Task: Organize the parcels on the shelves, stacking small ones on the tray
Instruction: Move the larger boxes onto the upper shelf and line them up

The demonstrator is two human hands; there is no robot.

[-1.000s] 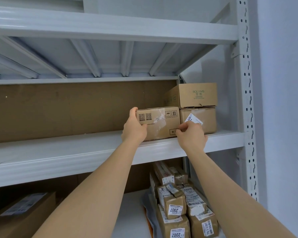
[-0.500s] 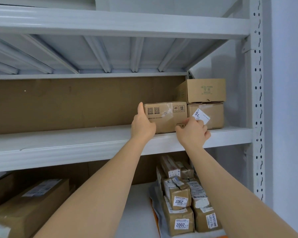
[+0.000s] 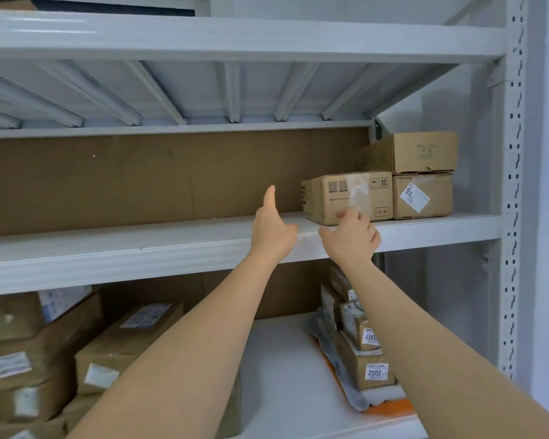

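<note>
**Both hands off the taped carton on the middle shelf**

The grey steel shelving (image 3: 235, 245) fills the view; at 2 o'clock the taped carton (image 3: 346, 198) sits on the middle shelf, touching a two-box stack (image 3: 422, 175) on its right; at 5 o'clock small labelled parcels (image 3: 358, 350) are piled on an orange tray (image 3: 390, 408); the left hand (image 3: 271, 231) is spread, thumb up, holding nothing; the right hand (image 3: 351, 237) is blurred, fingers loosely bent before the carton, contact unclear.

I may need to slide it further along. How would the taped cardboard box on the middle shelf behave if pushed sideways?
The taped box looks like rigid corrugated card, so it would likely keep its shape. It sits low and flat on the smooth metal shelf, so it should probably slide, not tip. Its right side seems to abut the labelled box, so pushing rightwards would probably shove both.
</note>
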